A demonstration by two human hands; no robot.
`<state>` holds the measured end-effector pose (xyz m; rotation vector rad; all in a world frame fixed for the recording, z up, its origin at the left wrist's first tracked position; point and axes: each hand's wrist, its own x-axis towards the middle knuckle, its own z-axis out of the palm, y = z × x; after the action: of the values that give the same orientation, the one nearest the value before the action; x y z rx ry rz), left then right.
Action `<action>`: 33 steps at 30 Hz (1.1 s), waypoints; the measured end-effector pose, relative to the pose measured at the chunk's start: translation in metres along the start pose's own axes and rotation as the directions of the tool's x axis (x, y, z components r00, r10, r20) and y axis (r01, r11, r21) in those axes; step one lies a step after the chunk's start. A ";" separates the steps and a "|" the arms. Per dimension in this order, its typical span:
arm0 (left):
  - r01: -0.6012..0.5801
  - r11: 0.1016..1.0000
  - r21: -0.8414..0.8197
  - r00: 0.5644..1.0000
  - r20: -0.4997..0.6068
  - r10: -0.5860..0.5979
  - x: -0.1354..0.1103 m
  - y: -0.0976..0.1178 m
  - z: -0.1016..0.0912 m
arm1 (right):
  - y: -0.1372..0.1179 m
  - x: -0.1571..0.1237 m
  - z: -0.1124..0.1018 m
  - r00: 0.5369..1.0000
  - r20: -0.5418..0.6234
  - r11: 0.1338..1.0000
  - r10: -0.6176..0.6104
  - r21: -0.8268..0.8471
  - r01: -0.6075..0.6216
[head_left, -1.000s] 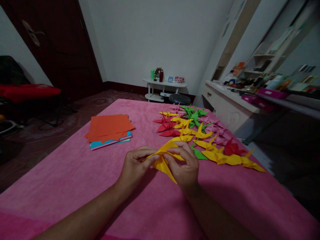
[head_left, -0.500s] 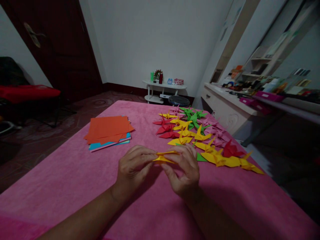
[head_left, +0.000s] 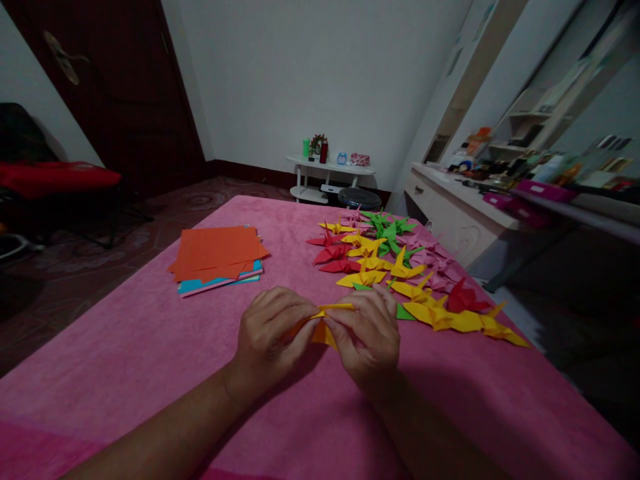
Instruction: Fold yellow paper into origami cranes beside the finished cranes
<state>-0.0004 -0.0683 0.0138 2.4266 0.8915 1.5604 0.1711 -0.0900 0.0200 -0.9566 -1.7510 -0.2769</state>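
Both of my hands pinch a folded yellow paper piece (head_left: 325, 325) just above the pink cloth (head_left: 150, 347). My left hand (head_left: 270, 337) grips its left side with curled fingers. My right hand (head_left: 367, 337) closes on its right side, thumb and fingers pressed to the paper. Most of the paper is hidden between my fingers. Just beyond my right hand lie several folded paper cranes (head_left: 395, 270) in yellow, red, green and pink.
A stack of square sheets (head_left: 217, 257), orange on top with blue and pink below, lies at the left of the cloth. A dresser (head_left: 465, 213) crowded with bottles stands to the right. A small white shelf (head_left: 327, 177) and a dark door (head_left: 115, 87) are behind.
The yellow paper was spread wide a second ago; it is now folded small and held tighter between both hands. My hands have drawn closer together and a little lower.
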 end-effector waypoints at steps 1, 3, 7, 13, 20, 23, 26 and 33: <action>0.015 1.000 -0.004 1.000 0.014 -0.014 0.000 0.000 0.000 | 0.001 0.000 0.001 1.000 0.009 1.000 0.007 0.002 -0.007; 0.060 0.998 -0.017 0.997 0.047 -0.059 0.002 0.000 0.001 | 0.003 -0.001 0.003 0.999 0.035 1.000 0.028 0.011 -0.029; 0.296 0.954 -0.047 0.937 0.211 -0.280 0.008 -0.001 0.001 | 0.009 -0.004 0.011 0.985 0.125 0.991 0.120 0.046 -0.126; 0.750 0.604 -0.268 0.654 0.438 -0.617 0.013 -0.013 0.004 | 0.012 -0.010 0.022 0.837 0.249 0.841 0.487 0.124 -0.526; 0.763 0.484 -0.429 0.644 0.437 -0.628 0.018 -0.024 0.004 | 0.013 0.003 0.016 0.556 0.506 0.484 0.659 0.280 -0.829; 0.720 0.564 -0.405 0.694 0.416 -0.587 0.025 -0.021 0.000 | 0.011 0.012 0.012 0.545 0.567 0.485 0.618 0.271 -0.832; 0.692 0.556 -0.460 0.717 0.352 -0.601 0.030 -0.020 -0.001 | 0.010 0.017 0.009 0.513 0.510 0.427 0.690 0.286 -0.858; 0.730 0.208 -0.651 0.604 0.473 -0.641 0.020 -0.020 0.005 | 0.015 0.010 0.013 0.359 0.504 0.126 0.786 0.437 -0.891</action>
<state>0.0014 -0.0404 0.0196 1.1138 0.7934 1.0569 0.1716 -0.0676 0.0195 -1.2658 -0.9567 1.1832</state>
